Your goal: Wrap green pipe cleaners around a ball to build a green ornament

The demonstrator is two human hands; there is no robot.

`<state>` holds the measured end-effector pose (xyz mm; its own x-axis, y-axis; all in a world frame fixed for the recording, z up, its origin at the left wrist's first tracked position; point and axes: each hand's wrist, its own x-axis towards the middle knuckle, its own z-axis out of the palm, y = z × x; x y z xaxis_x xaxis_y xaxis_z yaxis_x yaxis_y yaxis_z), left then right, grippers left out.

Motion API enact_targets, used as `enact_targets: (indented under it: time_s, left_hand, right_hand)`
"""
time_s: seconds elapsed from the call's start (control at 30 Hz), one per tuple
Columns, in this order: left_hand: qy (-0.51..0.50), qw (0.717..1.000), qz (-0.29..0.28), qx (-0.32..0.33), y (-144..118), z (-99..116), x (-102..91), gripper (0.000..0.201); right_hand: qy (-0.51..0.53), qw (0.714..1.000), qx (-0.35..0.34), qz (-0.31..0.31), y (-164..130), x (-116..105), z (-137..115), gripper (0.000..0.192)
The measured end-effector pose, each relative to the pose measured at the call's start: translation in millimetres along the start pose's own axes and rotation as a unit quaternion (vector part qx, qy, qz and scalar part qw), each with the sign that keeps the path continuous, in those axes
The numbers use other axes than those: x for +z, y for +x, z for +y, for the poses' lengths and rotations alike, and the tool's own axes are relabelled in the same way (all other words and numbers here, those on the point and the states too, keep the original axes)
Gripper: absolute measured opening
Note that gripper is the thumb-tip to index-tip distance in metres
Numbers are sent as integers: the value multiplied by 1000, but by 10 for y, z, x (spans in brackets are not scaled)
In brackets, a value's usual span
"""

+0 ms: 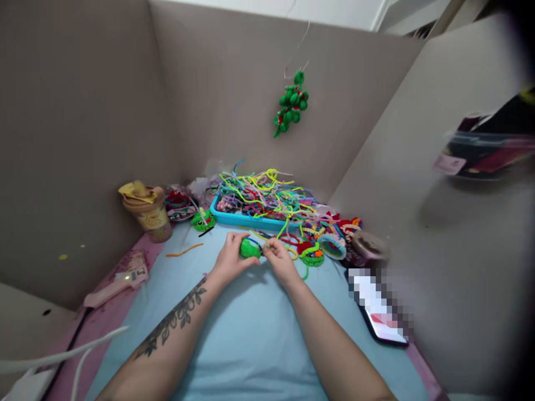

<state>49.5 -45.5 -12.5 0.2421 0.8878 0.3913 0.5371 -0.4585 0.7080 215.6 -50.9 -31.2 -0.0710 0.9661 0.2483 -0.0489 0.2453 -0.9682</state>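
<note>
My left hand (229, 260) is closed around a green fuzzy pipe-cleaner piece (249, 249), thumb below it and fingers above. A dark blue strip runs along the piece's right edge. My right hand (282, 264) pinches at that edge with thumb and fingertips; the bit between them is too small to make out. Just right of this hand lies a green pipe-cleaner figure (311, 255) with red and orange parts. Beyond my left hand sits another green figure (203, 220) with an eye. An orange pipe cleaner (184, 250) lies to the left on the blue cloth (246, 334).
A blue tray (254, 221) heaped with coloured pipe cleaners (267, 192) stands at the back. To the left are a cup (150, 217) and a pink glue gun (119, 287) with its cord. A phone (378, 312) and a round jar (368, 248) are at right. A green cluster (291, 103) hangs behind.
</note>
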Motion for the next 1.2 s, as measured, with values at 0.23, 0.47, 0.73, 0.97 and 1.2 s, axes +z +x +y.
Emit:
enact_targets:
  time_s: [0.23,0.47,0.73,0.97,1.2]
  left_hand:
    - [-105,993,-56,0,39,105,-54,49]
    - [-230,961,-151,-31,104,71,-99,27]
    - [-186,967,-143,-95,93,170,-111,22]
    - [-126,982,-135,-45,88,110,-87,17]
    - [-59,988,-141,12,65,101,-65,14]
  right_hand:
    - [65,997,3,43,15,-144,65,22]
    - [74,997,6,27,4,-309,48,22]
    - [-33,978,-72,195,-82,-314,-175,9]
    - [-258,953,-115,107,-186,-175,-339,10]
    - [-336,930,-123,86,-185,-143,-300,12]
